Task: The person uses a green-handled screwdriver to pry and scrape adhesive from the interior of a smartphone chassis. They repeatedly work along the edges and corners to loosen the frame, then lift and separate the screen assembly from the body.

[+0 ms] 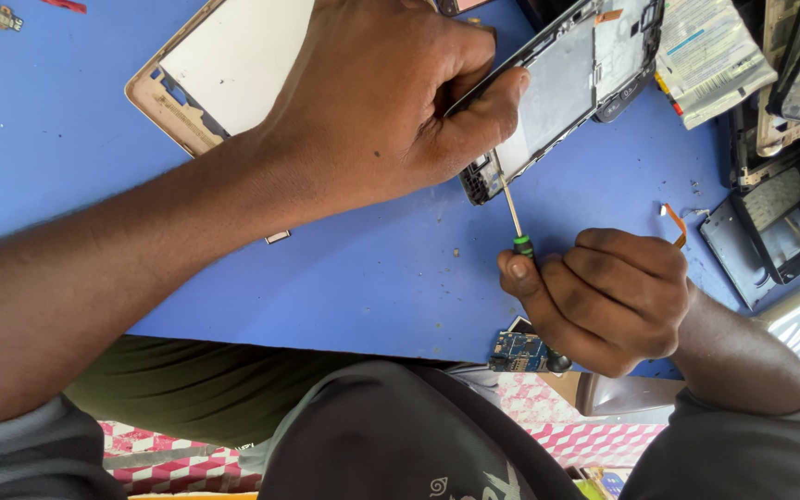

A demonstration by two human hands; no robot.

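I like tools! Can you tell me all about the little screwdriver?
The screwdriver is thin, with a bare silvery metal shaft and a green and black collar where the handle begins. The right hand wraps the handle, hiding most of it. It tilts up and slightly left, its tip at the corner of the opened phone frame, which the left hand steadies.

Blue worktop, surface speckled with dust and small debris. Lying on it: a gold-edged tablet back cover with white inner face, top left; an opened dark phone frame top centre, tilted; a folded printed paper just beside it to the right; dark device housings stacked along the right edge. Small orange flex cable near those housings. Small blue circuit board at the near edge. Tiny component far top-left corner; small metal piece mid-surface.
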